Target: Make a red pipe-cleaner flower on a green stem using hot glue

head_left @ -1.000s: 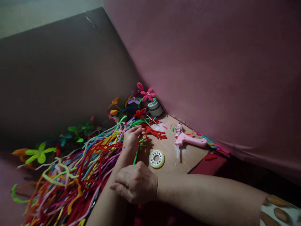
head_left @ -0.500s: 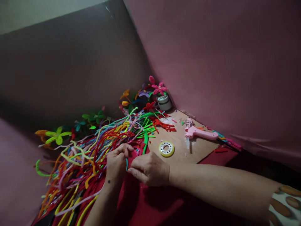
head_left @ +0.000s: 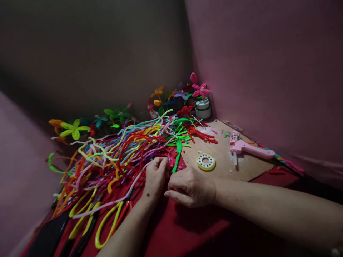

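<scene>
My left hand (head_left: 157, 175) is closed in a pinch, thumb against the fingers, beside the front of a heap of coloured pipe cleaners (head_left: 128, 150). The teal pipe cleaner seen at this hand a moment ago is now hidden by it. Just to the right, my right hand (head_left: 190, 187) is closed with the fingers curled under, its fingertips almost meeting the left hand. What it holds is out of sight. A bent green pipe cleaner (head_left: 177, 155) and small pink bits (head_left: 171, 162) lie just beyond both hands, over a red cloth (head_left: 160, 228).
A pink glue gun (head_left: 250, 148) and a yellow-rimmed tape roll (head_left: 205, 161) lie on a tan board (head_left: 227, 171). Yellow-handled scissors (head_left: 107, 225) are at lower left. A lidded jar (head_left: 203, 109) and pipe-cleaner flowers (head_left: 75, 129) stand along the walls.
The view has swung left and lowered, so everything sits further right. Both hands stay close together; the teal strip between them has gone from sight. More of the scissors shows.
</scene>
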A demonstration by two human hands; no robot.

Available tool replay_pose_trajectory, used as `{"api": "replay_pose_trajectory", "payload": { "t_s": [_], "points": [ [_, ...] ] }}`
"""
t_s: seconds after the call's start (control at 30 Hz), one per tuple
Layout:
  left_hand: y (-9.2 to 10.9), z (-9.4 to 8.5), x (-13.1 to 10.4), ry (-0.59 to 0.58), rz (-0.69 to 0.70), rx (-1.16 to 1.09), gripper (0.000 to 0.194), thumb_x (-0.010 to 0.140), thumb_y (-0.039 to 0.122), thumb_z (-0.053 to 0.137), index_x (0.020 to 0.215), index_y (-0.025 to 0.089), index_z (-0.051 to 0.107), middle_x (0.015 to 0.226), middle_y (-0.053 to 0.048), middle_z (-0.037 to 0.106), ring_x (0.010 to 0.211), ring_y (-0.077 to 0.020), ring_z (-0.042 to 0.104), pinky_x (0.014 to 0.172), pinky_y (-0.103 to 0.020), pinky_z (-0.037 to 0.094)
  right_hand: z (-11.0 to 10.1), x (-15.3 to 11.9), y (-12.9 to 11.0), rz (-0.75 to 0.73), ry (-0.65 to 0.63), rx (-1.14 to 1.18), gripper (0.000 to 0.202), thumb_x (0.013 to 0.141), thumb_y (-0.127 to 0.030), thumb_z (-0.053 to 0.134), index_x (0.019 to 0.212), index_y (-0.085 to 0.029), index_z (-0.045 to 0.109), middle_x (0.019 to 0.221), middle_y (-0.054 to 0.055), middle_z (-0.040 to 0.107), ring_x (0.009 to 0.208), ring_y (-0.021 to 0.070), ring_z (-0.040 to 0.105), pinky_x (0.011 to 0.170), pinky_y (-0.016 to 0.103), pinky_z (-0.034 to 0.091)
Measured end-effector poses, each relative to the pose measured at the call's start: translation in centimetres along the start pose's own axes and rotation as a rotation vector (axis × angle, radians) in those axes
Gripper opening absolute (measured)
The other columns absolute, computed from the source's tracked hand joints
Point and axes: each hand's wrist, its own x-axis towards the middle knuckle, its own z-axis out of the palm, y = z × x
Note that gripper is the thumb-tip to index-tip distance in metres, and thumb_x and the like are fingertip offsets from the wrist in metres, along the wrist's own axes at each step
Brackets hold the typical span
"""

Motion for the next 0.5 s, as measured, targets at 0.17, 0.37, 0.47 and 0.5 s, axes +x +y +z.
{"api": "replay_pose_trajectory", "payload": {
  "t_s": [0.17, 0.37, 0.47, 0.5],
  "points": [
    [-0.5, 0.4, 0.4, -0.018, 0.05, 0.059, 0.017, 0.067, 0.032, 0.059, 0.061, 0.016, 0.055, 0.05, 0.004, 0.05, 0.045, -0.0096, 0.044, 0.046, -0.021, 0.035, 0.0, 0.0, 0.3, 0.008, 0.016, -0.016, 0.02, 0.086, -0.027, 0.047, 0.069, -0.017, 0.054, 0.061, 0.003, 0.058, 0.057, 0.012, 0.051, 0.056, 0.022, 0.039],
    [-2.0, 0.4, -0.9, -0.033, 0.282, 0.418, 0.01, 0.078, 0.021, 0.047, 0.084, 0.02, 0.056, 0.079, -0.003, 0.063, 0.074, -0.0177, 0.058, 0.067, -0.027, 0.042, -1.0, 0.6, 0.6, 0.17, 0.223, 0.03, 0.015, 0.085, -0.021, 0.048, 0.076, -0.015, 0.059, 0.068, 0.004, 0.061, 0.063, 0.012, 0.055, 0.062, 0.022, 0.042],
    [-1.9, 0.8, -2.0, -0.111, 0.426, 0.691, 0.017, 0.084, 0.019, 0.039, 0.09, 0.02, 0.055, 0.088, -0.006, 0.062, 0.08, -0.0193, 0.059, 0.071, -0.029, 0.041, -3.5, 1.6, 2.5, 0.45, 0.383, -0.129, 0.015, 0.084, -0.021, 0.05, 0.081, -0.014, 0.062, 0.077, 0.005, 0.065, 0.072, 0.0124, 0.059, 0.067, 0.021, 0.043],
    [-1.9, 0.9, -2.2, -0.123, 0.444, 0.744, 0.018, 0.084, 0.019, 0.039, 0.092, 0.02, 0.054, 0.09, -0.007, 0.062, 0.082, -0.0198, 0.059, 0.072, -0.029, 0.041, -4.6, 2.0, 3.4, 0.583, 0.367, -0.256, 0.016, 0.084, -0.02, 0.049, 0.084, -0.014, 0.063, 0.083, 0.006, 0.066, 0.078, 0.0132, 0.06, 0.072, 0.022, 0.043]
  ]
}}
